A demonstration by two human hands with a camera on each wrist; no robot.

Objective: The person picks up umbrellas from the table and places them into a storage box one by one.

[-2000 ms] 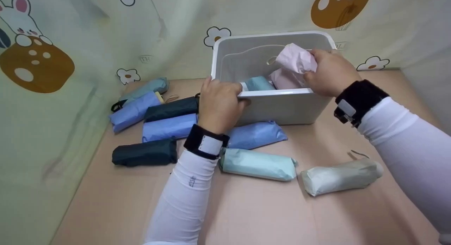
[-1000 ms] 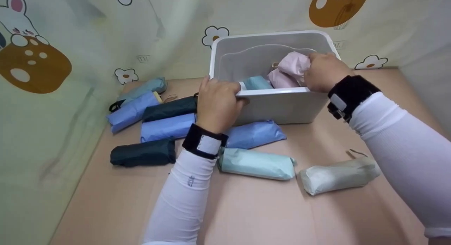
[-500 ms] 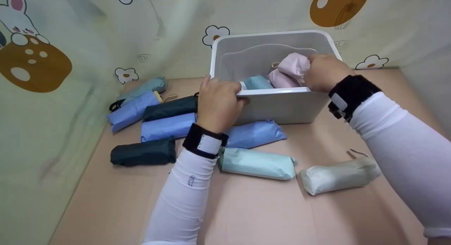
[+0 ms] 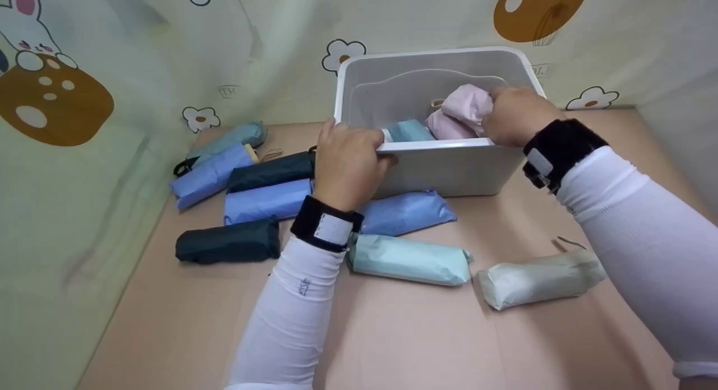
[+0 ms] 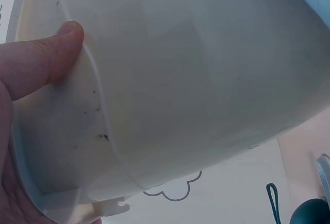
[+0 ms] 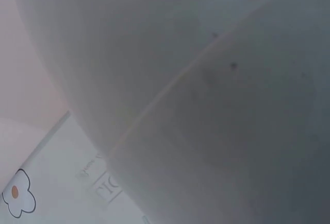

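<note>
A white plastic storage bin (image 4: 443,171) stands at the back in the head view. My left hand (image 4: 349,165) grips its left front rim; the left wrist view shows the thumb (image 5: 46,54) against the wall. My right hand (image 4: 519,116) reaches over the right front rim and holds a pink folded umbrella (image 4: 466,101) inside the bin, its fingertips partly hidden. Another pink bundle (image 4: 446,126) and a teal folded umbrella (image 4: 410,131) lie in there too. Only a blurred bin wall (image 6: 206,105) and background fill most of the right wrist view, with no fingers visible.
Several folded umbrellas lie left of the bin, among them a dark one (image 4: 227,241) and a blue one (image 4: 269,201). In front are a blue one (image 4: 406,213), a mint one (image 4: 412,260) and a pale grey-green one (image 4: 541,280). A patterned curtain (image 4: 269,42) hangs behind.
My right hand has lowered the pink umbrella deeper into the bin, slightly leftward, and has stayed there for the last second. The left hand has kept its grip on the rim.
</note>
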